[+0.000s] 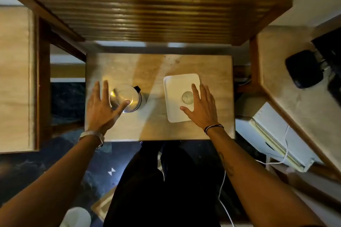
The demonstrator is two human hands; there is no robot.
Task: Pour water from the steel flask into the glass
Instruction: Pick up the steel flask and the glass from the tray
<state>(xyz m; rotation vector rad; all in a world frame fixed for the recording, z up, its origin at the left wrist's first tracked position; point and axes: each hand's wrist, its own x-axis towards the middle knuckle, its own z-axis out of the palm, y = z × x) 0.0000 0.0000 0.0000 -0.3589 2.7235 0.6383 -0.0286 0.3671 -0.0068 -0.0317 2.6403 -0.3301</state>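
Note:
The steel flask (129, 97) stands upright on the left half of a small wooden table (129, 68), seen from above, with a black spout part at its upper right. My left hand (101, 107) hovers just left of it, fingers spread, thumb over the flask's lower edge, holding nothing. The clear glass (187, 97) stands on a white square plate (177, 88) on the right half. My right hand (201, 107) is spread open beside the glass, index finger next to its right rim, thumb over the plate's lower part.
A wooden slatted shelf (147, 16) overhangs the table's far side. A counter with a black device (302, 69) runs along the right, with a white notebook-like item (280, 134) and a white cable below it. A light wooden panel (14, 79) stands at left.

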